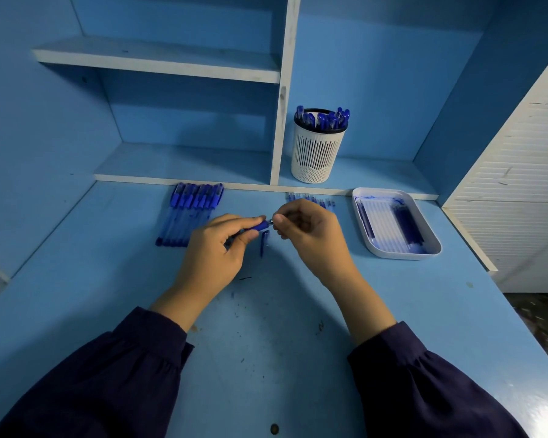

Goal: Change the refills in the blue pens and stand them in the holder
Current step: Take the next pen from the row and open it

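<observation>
Now the left hand (212, 251) grips the pen (256, 226) above the middle of the desk (266, 327) while the right hand (307, 229) pinches its tip; best hold the barrel steady and draw straight along its axis.

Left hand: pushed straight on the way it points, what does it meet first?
The right hand, whose fingertips seem to pinch the tip of the pen that the left hand grips.
</observation>
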`<control>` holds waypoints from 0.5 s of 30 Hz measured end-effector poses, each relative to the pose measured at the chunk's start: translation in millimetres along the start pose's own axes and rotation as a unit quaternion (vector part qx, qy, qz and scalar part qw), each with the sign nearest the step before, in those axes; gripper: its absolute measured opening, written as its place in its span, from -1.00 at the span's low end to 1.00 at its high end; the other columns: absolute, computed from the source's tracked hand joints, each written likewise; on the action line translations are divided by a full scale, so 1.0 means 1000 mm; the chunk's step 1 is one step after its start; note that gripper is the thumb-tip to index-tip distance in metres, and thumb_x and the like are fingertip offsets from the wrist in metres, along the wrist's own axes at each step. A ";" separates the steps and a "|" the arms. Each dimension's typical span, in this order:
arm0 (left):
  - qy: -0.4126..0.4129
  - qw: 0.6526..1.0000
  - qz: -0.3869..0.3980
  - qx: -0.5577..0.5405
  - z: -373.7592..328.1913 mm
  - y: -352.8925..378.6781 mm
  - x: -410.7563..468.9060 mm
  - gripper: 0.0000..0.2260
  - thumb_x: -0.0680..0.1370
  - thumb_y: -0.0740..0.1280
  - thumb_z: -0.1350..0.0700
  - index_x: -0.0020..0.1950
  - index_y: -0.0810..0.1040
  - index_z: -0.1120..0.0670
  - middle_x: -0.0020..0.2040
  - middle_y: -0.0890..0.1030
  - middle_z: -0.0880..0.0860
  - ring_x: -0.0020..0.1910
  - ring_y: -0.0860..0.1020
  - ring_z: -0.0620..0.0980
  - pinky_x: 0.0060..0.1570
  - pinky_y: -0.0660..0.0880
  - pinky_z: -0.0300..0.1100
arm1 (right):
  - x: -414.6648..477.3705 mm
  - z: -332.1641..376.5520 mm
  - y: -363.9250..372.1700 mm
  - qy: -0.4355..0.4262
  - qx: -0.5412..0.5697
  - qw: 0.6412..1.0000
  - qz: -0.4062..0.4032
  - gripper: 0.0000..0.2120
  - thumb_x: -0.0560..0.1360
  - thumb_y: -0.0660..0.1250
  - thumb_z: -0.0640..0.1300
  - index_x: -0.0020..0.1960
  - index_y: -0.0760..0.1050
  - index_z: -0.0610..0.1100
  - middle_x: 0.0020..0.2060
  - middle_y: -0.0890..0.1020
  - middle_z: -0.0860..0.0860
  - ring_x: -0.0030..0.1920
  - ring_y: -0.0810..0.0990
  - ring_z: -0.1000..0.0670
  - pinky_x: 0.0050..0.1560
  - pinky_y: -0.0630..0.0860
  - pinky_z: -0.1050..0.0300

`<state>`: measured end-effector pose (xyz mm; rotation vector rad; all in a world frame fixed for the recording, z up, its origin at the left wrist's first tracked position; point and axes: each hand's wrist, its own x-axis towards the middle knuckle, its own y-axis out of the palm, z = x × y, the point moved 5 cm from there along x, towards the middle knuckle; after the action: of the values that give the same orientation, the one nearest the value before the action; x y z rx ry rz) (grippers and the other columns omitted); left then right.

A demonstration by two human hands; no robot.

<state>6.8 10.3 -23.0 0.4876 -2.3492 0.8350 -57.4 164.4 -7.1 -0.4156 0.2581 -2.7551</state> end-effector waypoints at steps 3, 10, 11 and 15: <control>-0.007 1.000 0.008 0.001 0.002 0.000 -0.002 -0.77 0.55 0.40 0.27 0.19 0.66 0.11 -0.01 0.66 -0.10 -0.14 0.61 -0.13 -0.26 0.51 -0.32 | -0.001 0.001 -0.001 -0.019 -0.022 1.000 0.009 -0.88 0.49 0.37 -0.34 -0.10 0.58 -0.14 -0.31 0.63 0.01 -0.27 0.59 0.10 -0.11 0.53 0.27; 0.005 1.000 0.014 0.004 0.001 -0.001 -0.002 -0.77 0.55 0.39 0.26 0.20 0.65 0.11 0.02 0.67 -0.07 -0.14 0.65 -0.04 -0.19 0.57 -0.10 | -0.003 0.002 -0.004 0.002 0.020 1.000 0.020 -0.90 0.49 0.42 -0.24 0.00 0.58 -0.19 -0.13 0.68 -0.02 -0.11 0.65 0.06 -0.05 0.55 0.26; 0.007 1.000 0.014 0.004 0.001 0.000 -0.002 -0.77 0.55 0.39 0.26 0.20 0.65 0.11 0.02 0.67 -0.07 -0.13 0.64 -0.06 -0.19 0.57 -0.11 | -0.003 0.001 -0.005 0.006 0.002 1.000 0.019 -0.91 0.50 0.42 -0.17 -0.02 0.58 -0.17 -0.17 0.69 -0.03 -0.13 0.66 0.04 -0.07 0.57 0.21; 0.012 1.000 0.010 0.003 0.001 -0.001 -0.002 -0.78 0.55 0.40 0.26 0.18 0.66 0.13 0.01 0.66 -0.08 -0.11 0.62 -0.11 -0.20 0.56 -0.14 | -0.003 0.001 -0.006 0.014 0.002 0.999 0.039 -0.95 0.51 0.37 -0.32 -0.04 0.57 -0.23 -0.20 0.66 -0.04 -0.18 0.62 0.07 -0.09 0.55 0.24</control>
<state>8.5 9.6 -24.8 0.4546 -2.3335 0.8527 -56.3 171.0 -5.6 -0.3583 0.2706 -2.6861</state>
